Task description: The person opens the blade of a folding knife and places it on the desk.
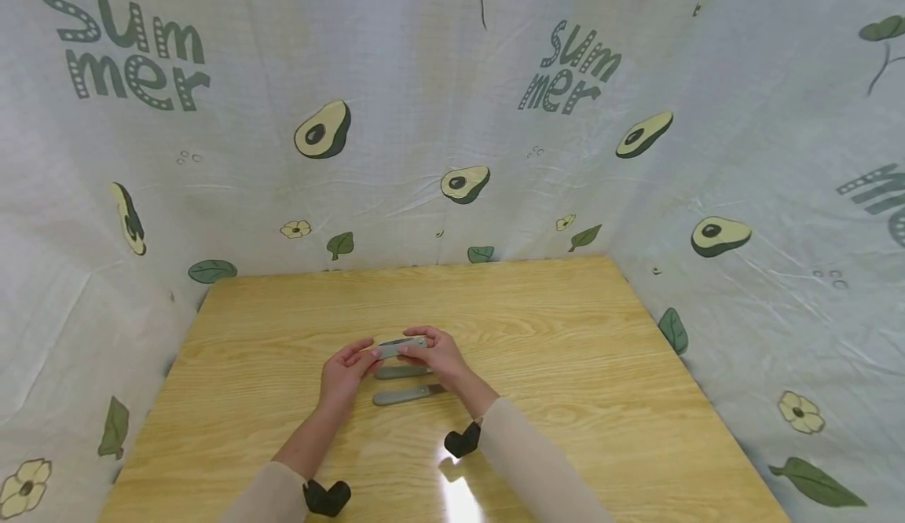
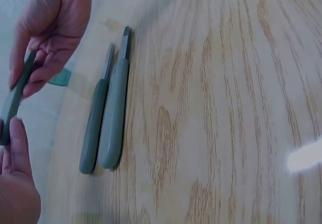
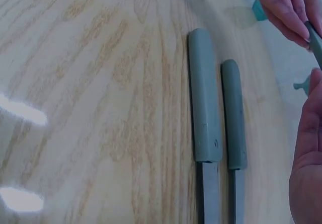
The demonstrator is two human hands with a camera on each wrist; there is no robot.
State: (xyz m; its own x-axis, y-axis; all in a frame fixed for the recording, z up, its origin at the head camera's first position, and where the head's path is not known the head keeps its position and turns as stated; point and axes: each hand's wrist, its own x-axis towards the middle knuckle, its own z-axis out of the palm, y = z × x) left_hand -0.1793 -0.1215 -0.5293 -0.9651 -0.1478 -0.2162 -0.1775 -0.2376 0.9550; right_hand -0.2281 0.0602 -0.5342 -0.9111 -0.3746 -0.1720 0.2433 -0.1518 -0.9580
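Observation:
Both hands hold a grey-green folding knife (image 1: 399,349) level above the wooden table, its blade apparently folded into the handle. My left hand (image 1: 345,372) pinches its left end between thumb and fingers. At the other end, my right hand (image 1: 441,356) grips it with thumb and fingertips. Below lie two more knives with blades out, side by side: a darker green one (image 2: 94,126) and a larger, lighter grey-green one (image 2: 114,116). Their blades point right; in the head view the right hand partly covers the darker knife's blade end.
The knives lie on a light wood-grain table (image 1: 566,382). A pale cloth (image 1: 396,60) printed with avocados, leaves and lettering hangs behind and at both sides. Bright glare (image 1: 459,499) shows on the tabletop near the front edge of the view.

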